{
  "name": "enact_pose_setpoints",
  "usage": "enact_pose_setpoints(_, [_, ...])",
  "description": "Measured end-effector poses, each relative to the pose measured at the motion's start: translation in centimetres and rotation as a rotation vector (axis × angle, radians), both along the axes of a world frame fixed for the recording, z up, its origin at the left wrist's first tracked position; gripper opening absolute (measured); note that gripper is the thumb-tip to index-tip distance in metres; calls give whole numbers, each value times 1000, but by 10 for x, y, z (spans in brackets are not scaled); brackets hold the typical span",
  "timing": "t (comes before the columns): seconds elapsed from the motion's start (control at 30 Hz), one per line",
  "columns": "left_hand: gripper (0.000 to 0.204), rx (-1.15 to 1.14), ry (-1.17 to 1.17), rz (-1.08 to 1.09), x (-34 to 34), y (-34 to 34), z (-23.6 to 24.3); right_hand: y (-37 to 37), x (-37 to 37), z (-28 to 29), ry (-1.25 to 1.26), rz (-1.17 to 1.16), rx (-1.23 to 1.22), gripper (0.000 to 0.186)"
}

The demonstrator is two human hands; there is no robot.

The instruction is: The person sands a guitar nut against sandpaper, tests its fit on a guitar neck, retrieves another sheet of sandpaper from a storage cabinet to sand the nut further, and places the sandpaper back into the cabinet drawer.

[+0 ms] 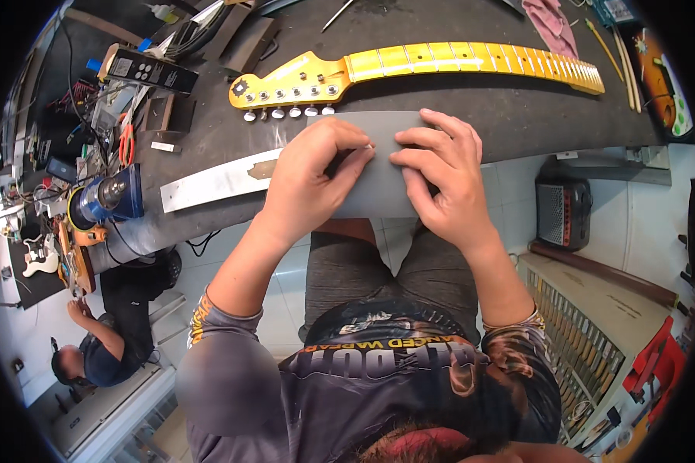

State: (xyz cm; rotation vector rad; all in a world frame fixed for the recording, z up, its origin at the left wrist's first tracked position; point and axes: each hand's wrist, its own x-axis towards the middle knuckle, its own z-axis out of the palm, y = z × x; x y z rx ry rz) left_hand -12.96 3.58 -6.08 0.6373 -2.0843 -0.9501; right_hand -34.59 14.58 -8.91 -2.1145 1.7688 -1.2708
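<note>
A smooth grey sheet point(374, 189) lies at the bench's near edge, partly overhanging it. Above it my left hand point(313, 166) is closed, thumb and forefinger pinched together; a tiny pale bit shows at their tips, too small to name. My right hand point(448, 174) rests on the sheet's right part, fingers apart and curved, holding nothing. Just beyond both hands lies a glossy yellow guitar neck point(455, 58), frets up, its headstock with tuners point(289, 89) at the left. From under my left wrist a long whitish flat strip point(216, 181) with a brownish patch reaches left.
On the left are a blue bench vise point(104, 199), orange-handled pliers point(127, 143), a black box point(150, 69) and cables. A pink cloth point(550, 27) lies at the back right. Far left, another person point(100, 347) sits working. A speaker point(564, 214) stands right, below the bench.
</note>
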Motion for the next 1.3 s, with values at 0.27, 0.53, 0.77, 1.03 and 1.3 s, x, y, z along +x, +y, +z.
enact_pose_setpoints(0.27, [41,-373,-150,-101,5,-8,-5,1,-11,-12,12,87,-20,34])
enact_pose_setpoints(0.53, [58,-452,-159,-88,-1,-6,-13,-1,-11,-19,9,108,-21,39])
enact_pose_setpoints(0.77, [59,-432,-196,-116,-3,-5,-8,-1,-14,-18,-4,114,-8,39])
enact_pose_setpoints(1.03, [56,-452,-251,-128,-2,-3,-3,1,-15,-20,15,128,15,42])
enact_pose_setpoints(1.3, [53,-496,-324,-102,19,-5,3,1,-14,-18,-2,116,33,40])
